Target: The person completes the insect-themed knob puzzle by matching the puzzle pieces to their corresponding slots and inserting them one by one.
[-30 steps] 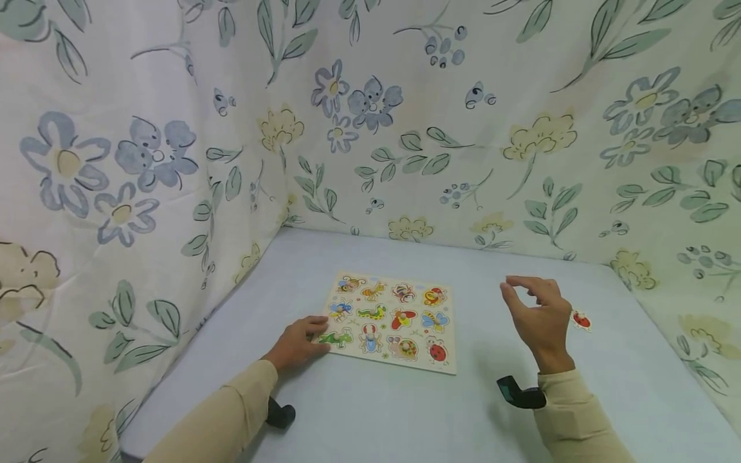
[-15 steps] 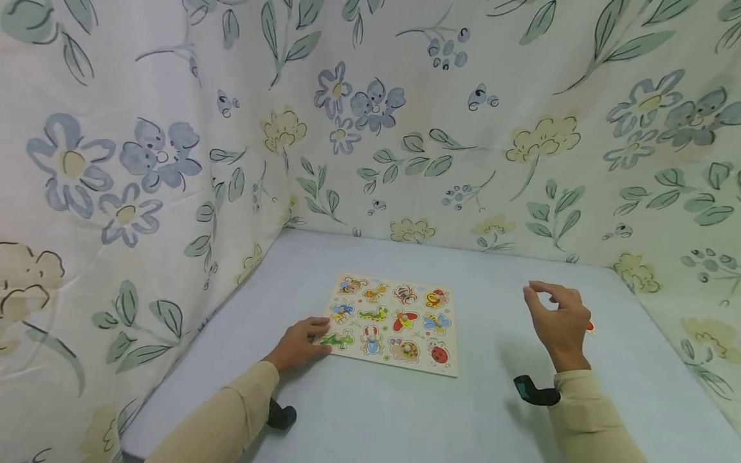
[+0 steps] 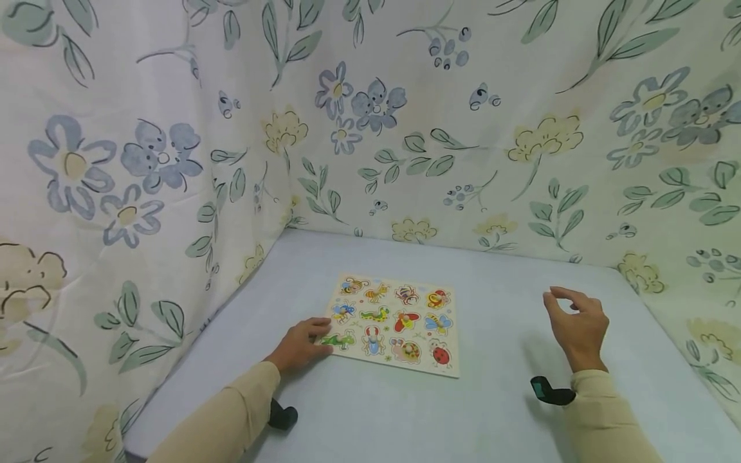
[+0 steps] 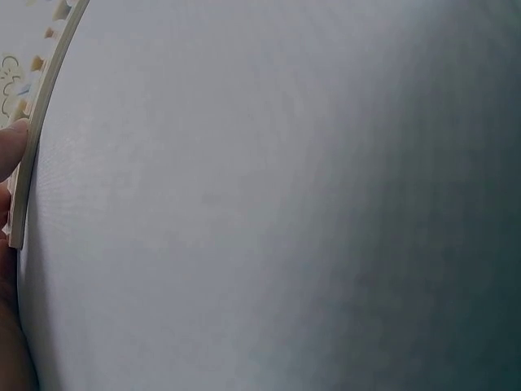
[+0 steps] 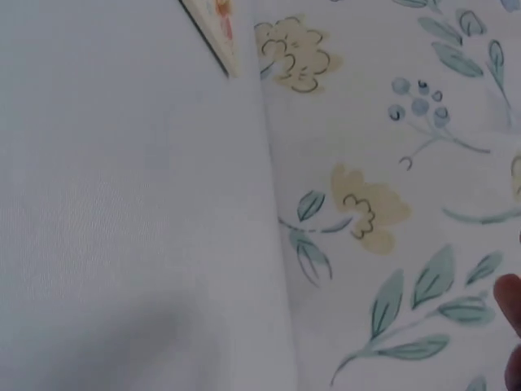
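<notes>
In the head view, my left hand (image 3: 298, 346) grips the near left corner of a wooden puzzle board (image 3: 421, 341) lying flat. Bright insect pictures and pieces cover it, among them a green caterpillar (image 3: 375, 314) and a red ladybug (image 3: 440, 354) near one corner. The left wrist view catches a fingertip (image 4: 12, 147) over the board's edge, with small pegs behind it. Off to the right, my right hand (image 3: 579, 329) hovers above the table, thumb and index finger bent into a ring with nothing visible between them. Two fingertips (image 5: 511, 301) enter the right wrist view.
A pale table (image 3: 370, 411) carries the board. Floral cloth (image 3: 440, 128) hangs at its back and both sides. Black straps or mounts (image 3: 551, 391) sit at the wrists. The right wrist view has a corner of a pale printed board (image 5: 216, 37).
My right hand has moved right and slightly nearer. The loose ladybug piece seen right of it earlier is now out of sight behind the hand. My left hand and the board stay put.
</notes>
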A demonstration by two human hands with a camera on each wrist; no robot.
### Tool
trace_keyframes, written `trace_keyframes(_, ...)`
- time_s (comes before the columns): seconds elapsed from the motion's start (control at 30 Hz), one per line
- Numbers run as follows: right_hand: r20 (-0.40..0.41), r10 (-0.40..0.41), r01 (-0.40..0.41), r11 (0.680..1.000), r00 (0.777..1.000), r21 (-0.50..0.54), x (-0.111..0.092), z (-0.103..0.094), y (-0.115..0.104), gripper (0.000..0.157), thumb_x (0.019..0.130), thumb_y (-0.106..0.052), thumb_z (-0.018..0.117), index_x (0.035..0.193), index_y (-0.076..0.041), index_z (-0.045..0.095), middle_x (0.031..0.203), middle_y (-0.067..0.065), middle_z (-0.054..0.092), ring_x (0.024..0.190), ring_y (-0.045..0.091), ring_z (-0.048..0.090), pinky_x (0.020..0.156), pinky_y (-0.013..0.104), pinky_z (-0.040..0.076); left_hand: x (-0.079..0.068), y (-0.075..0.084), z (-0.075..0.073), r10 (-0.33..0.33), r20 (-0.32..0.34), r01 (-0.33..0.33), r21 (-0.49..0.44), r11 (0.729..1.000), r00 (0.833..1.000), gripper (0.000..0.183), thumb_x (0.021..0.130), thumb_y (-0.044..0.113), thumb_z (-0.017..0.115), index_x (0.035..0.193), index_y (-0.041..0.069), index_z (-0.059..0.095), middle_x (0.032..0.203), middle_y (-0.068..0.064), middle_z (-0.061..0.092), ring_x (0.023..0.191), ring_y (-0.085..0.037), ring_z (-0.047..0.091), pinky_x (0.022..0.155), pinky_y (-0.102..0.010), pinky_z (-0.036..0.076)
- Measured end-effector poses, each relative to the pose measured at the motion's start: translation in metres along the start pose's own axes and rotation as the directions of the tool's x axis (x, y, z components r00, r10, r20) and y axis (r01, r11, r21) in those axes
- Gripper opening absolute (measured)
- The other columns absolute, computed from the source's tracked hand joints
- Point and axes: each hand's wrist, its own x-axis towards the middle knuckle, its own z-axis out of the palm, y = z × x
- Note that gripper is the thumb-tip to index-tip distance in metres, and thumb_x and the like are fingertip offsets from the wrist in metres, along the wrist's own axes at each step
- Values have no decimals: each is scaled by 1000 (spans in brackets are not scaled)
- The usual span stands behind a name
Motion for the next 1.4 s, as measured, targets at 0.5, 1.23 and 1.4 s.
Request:
trace_keyframes(0.5,118,336,-328,941,934,-82,29,-24,61,42,90,-36,66,121,-9,68,102,-5,60,99,17,40,74,29,31,-1,-1,1,2,1,-2,-11,1000,1000,57,78,21,82,128,3,62,138,-3,52,134,-32,36,109,-47,28)
trace_keyframes(1.23,387,482,-385,871,786,-304,47,-51,133,67,93,-49,55,139,-2,47,149,32,24,136,53,12,106,64,16,-2,0,1,18,19,-18,-19,1000,1000,56,80,22,81,128,3,61,139,-2,51,134,-31,36,109,-48,28)
trace_keyframes(1.4,425,470,-332,872,774,-360,49,-44,135,66,93,-47,55,139,0,47,146,34,28,131,56,16,101,66,21,-4,4,-1,10,0,-10,0,1000,1000,55,80,21,80,128,2,61,138,-3,52,134,-32,36,109,-48,28)
